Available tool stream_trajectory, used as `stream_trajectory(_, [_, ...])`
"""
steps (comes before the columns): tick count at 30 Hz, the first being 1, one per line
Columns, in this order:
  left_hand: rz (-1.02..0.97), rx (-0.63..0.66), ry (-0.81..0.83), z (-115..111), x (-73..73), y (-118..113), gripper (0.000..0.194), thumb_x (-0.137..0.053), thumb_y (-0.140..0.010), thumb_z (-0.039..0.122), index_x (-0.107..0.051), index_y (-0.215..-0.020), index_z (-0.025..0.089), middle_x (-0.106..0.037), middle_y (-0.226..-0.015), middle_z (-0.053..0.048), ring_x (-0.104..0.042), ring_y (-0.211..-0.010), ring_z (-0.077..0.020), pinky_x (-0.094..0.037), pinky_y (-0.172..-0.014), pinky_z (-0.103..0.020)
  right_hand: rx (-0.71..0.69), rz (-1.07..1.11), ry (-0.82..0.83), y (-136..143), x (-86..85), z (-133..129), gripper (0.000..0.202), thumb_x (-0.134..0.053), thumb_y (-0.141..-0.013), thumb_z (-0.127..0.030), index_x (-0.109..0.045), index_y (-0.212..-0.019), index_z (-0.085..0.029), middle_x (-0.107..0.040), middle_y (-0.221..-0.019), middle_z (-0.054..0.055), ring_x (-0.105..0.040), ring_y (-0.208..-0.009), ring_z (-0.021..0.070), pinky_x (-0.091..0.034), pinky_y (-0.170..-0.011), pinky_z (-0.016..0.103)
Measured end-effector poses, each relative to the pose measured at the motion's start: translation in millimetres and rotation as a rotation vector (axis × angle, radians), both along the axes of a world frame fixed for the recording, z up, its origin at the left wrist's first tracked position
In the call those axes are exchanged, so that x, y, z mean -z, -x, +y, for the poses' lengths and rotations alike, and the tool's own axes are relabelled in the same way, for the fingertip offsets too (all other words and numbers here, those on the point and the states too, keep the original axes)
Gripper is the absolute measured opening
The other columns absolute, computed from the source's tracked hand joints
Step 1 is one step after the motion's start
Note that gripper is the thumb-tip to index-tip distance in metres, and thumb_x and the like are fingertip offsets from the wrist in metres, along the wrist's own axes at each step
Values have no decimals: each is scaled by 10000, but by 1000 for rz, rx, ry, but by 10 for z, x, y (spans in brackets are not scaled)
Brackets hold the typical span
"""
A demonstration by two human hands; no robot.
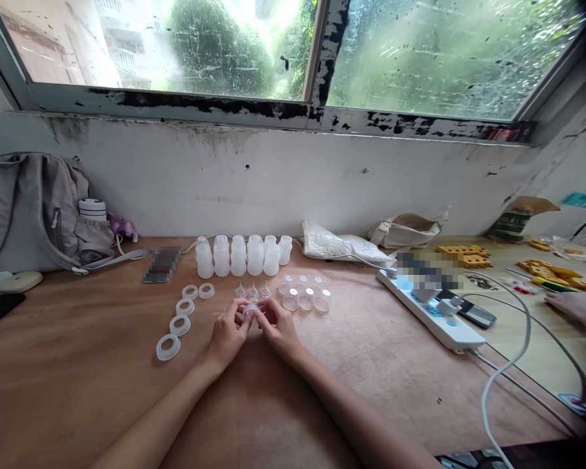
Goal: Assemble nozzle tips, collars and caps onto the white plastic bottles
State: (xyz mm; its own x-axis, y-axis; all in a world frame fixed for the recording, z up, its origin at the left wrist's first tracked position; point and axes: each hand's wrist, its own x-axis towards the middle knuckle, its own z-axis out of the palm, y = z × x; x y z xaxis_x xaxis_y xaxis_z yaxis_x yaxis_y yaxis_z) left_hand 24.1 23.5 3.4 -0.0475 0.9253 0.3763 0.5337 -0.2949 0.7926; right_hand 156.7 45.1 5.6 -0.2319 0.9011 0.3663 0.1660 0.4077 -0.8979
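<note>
While the left hand (226,335) and right hand (282,331) pinch a small, round, clear plastic piece (251,311) between their fingertips over the brown wooden worktop (97,397), it's probably super light, kinda slick and maybe a bit flexy, so I'd hold it gently by the rim, not the middle.

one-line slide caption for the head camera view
Two hands hold a small clear part over a table, with white bottles and loose rings nearby.

Peeling black-flecked window frame (200,105) above a stained white wall (176,176)
</note>
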Motion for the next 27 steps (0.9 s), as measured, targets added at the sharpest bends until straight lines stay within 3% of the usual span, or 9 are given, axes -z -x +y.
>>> stream_trajectory(4, [-110,20,15,49,52,33,193,-485,-739,226,-497,-930,208,-608,-866,-25,-593,-656,-125,-463,-578,-223,-95,229,245,-19,8,50,332,-466,-785,-413,-481,-1030,-190,-564,-674,-5,-541,-480,106,-441,-433,220])
stream_trajectory(7, [-195,117,38,75,69,53,198,-457,-713,154,-528,-893,198,-596,-921,-37,-589,-774,-143,-472,-628,-228,-133,247,330,-27,6,79,369,-512,-752,-420,-477,-1033,-183,-569,-626,-21,-533,-446,98,-448,-428,220])
stream_trajectory(11, [-402,171,100,91,57,65,210,-439,-717,159,-534,-904,175,-599,-931,-48,-583,-819,-154,-472,-697,-254,-118,210,281,-35,11,93,253,-524,-747,-410,-525,-801,-163,-570,-637,-9,-526,-446,87,-448,-435,215])
stream_trajectory(15, [-607,214,173,93,15,76,216,-380,-783,250,-515,-924,157,-581,-955,-72,-570,-856,-171,-477,-686,-272,-71,164,193,-34,22,86,249,-491,-774,-412,-521,-788,-165,-561,-665,0,-520,-451,88,-446,-431,217])
stream_trajectory(20, [-494,235,175,106,6,63,303,-598,-685,286,-489,-939,159,-577,-906,-48,-568,-843,-159,-454,-735,-263,-55,124,151,-25,-3,52,207,-468,-802,-378,-494,-770,-175,-544,-661,-9,-512,-464,86,-427,-450,213])
stream_trajectory(27, [-360,233,123,99,-7,64,250,-542,-714,267,-502,-936,162,-585,-894,-48,-569,-829,-168,-451,-711,-269,-11,82,75,-46,-31,53,199,-454,-818,-353,-507,-746,-175,-545,-638,-1,-493,-469,92,-411,-445,216])
